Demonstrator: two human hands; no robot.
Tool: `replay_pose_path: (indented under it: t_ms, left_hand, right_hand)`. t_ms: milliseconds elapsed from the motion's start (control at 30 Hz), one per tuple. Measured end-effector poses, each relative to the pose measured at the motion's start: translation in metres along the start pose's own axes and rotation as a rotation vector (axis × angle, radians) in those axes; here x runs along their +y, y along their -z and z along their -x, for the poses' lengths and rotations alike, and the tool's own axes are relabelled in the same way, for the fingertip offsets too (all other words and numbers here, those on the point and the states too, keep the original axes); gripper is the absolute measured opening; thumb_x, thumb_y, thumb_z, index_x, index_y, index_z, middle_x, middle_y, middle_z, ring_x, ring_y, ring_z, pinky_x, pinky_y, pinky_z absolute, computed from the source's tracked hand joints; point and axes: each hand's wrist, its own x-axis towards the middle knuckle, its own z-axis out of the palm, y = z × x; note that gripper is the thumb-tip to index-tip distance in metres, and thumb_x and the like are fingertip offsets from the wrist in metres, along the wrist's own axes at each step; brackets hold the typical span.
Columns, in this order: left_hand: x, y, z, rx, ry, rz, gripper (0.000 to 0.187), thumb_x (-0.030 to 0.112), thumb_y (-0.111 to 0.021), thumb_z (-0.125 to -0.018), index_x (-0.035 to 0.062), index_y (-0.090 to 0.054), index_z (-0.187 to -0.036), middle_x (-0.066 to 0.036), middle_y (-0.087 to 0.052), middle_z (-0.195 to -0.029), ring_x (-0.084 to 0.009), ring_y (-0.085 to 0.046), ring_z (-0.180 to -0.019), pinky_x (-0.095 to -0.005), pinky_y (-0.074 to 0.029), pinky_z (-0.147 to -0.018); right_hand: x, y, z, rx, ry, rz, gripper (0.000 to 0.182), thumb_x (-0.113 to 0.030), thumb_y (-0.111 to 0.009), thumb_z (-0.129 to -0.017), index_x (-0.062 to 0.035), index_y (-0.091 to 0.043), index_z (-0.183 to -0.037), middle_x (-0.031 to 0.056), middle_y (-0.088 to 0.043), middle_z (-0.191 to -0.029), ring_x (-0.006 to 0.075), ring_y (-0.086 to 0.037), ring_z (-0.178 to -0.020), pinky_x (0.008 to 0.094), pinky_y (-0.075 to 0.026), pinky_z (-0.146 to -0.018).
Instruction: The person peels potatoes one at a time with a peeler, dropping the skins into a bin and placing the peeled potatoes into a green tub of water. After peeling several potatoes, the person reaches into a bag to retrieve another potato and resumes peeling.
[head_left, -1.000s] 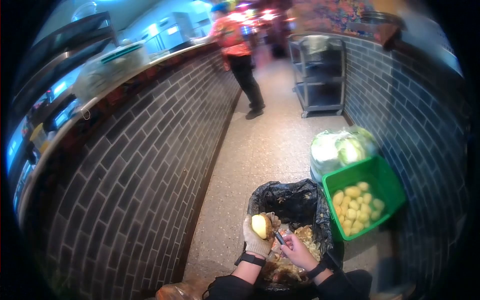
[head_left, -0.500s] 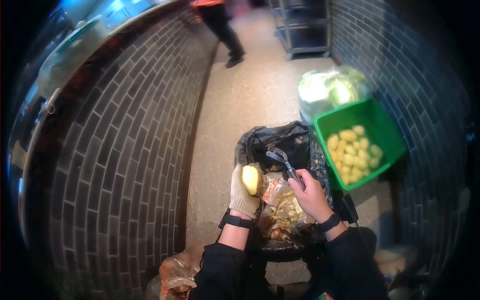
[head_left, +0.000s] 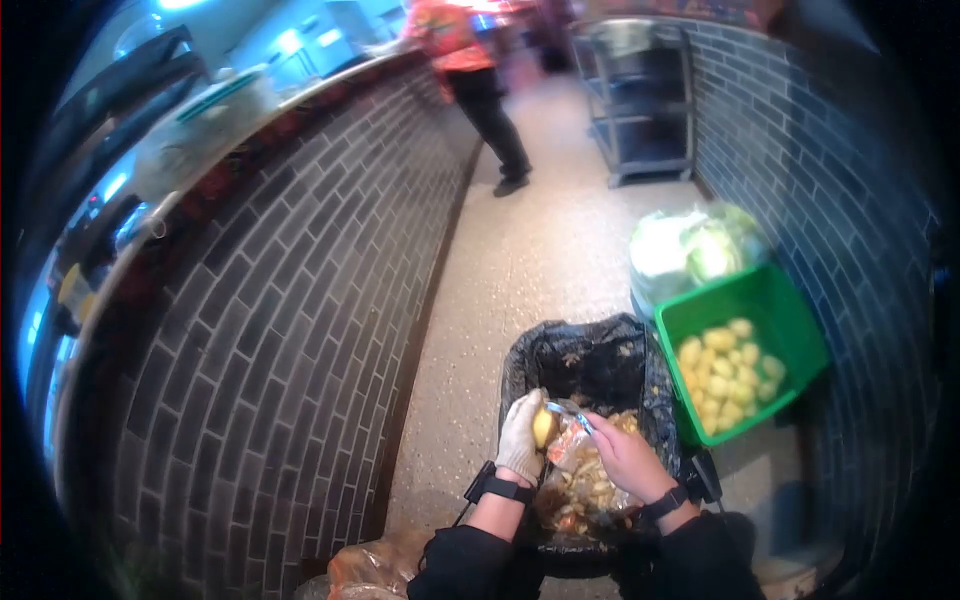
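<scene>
Left hand: my left hand (head_left: 522, 437), in a pale knit glove, is curled around a small yellow half-peeled potato (head_left: 543, 427), fingers closed on it from the left side.
Right hand: my bare right hand (head_left: 626, 455) is clenched on the handle of a small metal peeler (head_left: 572, 414); its blade end touches the top of the potato.
Potato: it sits in my gloved palm, directly over the bin, just left of the peeler.
Bin: a black plastic-lined rubbish bin (head_left: 590, 365) stands below both hands, with a heap of brown and yellow peelings (head_left: 580, 490) in its near part.
Crate: a green plastic crate (head_left: 790, 325) stands just right of the bin, touching or nearly touching it, and holds a pile of peeled yellow potatoes (head_left: 728, 370).
Bag: a clear plastic bag of pale green cabbage (head_left: 695, 250) lies just behind the crate.
Surroundings: a dark grey brick counter wall (head_left: 300, 330) curves along my left; a person in an orange top (head_left: 465, 60) stands well down the aisle, near a grey metal trolley (head_left: 640, 100).
</scene>
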Motion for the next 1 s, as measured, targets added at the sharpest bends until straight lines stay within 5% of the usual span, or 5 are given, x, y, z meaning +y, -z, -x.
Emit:
replay_pose_path:
  t_ms: [333, 433, 667, 800, 1000]
  left_hand:
    - [-0.014, 0.041, -0.037, 0.259, -0.025, 0.194, 0.026, 0.027, -0.066, -0.09, 0.0059, -0.06, -0.104, -0.005, -0.061, -0.091, -0.0172, -0.06, -0.08, -0.0338, -0.052, -0.071]
    - [0.011, 0.013, -0.021, 0.368, -0.249, 0.122, 0.031, 0.037, -0.065, -0.089, 0.0075, -0.059, -0.098, -0.006, -0.061, -0.088, -0.0215, -0.06, -0.074, -0.0357, -0.052, -0.068]
    - [0.038, 0.003, 0.0, 0.17, 0.047, 0.349, 0.05, 0.056, -0.056, -0.09, 0.007, -0.058, -0.1, -0.01, -0.064, -0.084, -0.0251, -0.064, -0.071, -0.0387, -0.055, -0.061]
    - [0.03, -0.002, 0.0, 0.049, 0.069, 0.161, 0.04, 0.042, -0.056, -0.095, 0.0044, -0.06, -0.106, -0.009, -0.065, -0.088, -0.0214, -0.065, -0.074, -0.035, -0.055, -0.064]
    - [0.021, -0.004, 0.001, 0.115, -0.255, -0.281, 0.024, 0.025, -0.062, -0.095, 0.0023, -0.067, -0.1, -0.005, -0.065, -0.089, -0.0131, -0.062, -0.079, -0.0259, -0.05, -0.069]
  right_hand:
    - [-0.01, -0.047, 0.024, -0.195, -0.208, 0.045, 0.04, -0.026, -0.045, -0.099, -0.0135, -0.049, -0.137, 0.0277, -0.063, -0.085, 0.0435, -0.063, -0.081, 0.0471, -0.05, -0.071]
    - [-0.017, -0.059, 0.027, -0.19, -0.193, 0.068, 0.038, -0.027, -0.044, -0.1, -0.0143, -0.049, -0.135, 0.0273, -0.063, -0.082, 0.0446, -0.062, -0.076, 0.0511, -0.049, -0.068]
    - [-0.006, -0.03, 0.012, 0.067, -0.109, -0.031, 0.033, -0.027, -0.046, -0.099, -0.0129, -0.055, -0.128, 0.0247, -0.065, -0.091, 0.0429, -0.062, -0.082, 0.0494, -0.049, -0.07]
    - [-0.007, -0.017, 0.004, 0.172, -0.011, -0.016, 0.034, -0.024, -0.047, -0.099, -0.008, -0.057, -0.128, 0.0227, -0.065, -0.082, 0.0376, -0.067, -0.076, 0.0402, -0.05, -0.066]
    - [-0.009, -0.021, 0.004, 0.075, -0.079, 0.072, 0.037, -0.025, -0.048, -0.099, -0.0096, -0.053, -0.132, 0.0228, -0.061, -0.071, 0.0396, -0.063, -0.068, 0.0447, -0.049, -0.062]
